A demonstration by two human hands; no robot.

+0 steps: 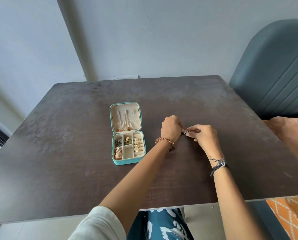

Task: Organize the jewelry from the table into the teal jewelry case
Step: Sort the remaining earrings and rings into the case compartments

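Mostly filled: case (pixel 127 134) holds rings, earrings, chains; left hand (pixel 170 128) and right hand (pixel 204 135) pinch last silver piece (pixel 186 132).

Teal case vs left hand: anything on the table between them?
Head view: nothing. Only bare dark table separates the teal case from the left hand, which meets the right hand on a small silver piece.

Case: your teal jewelry case (pixel 127 134) lies open on the worktop, lid back.
Contents: gold rings, earrings, chains in cream compartments.
Loose piece: small silver jewelry (pixel 186 132), pinched between your fingertips.
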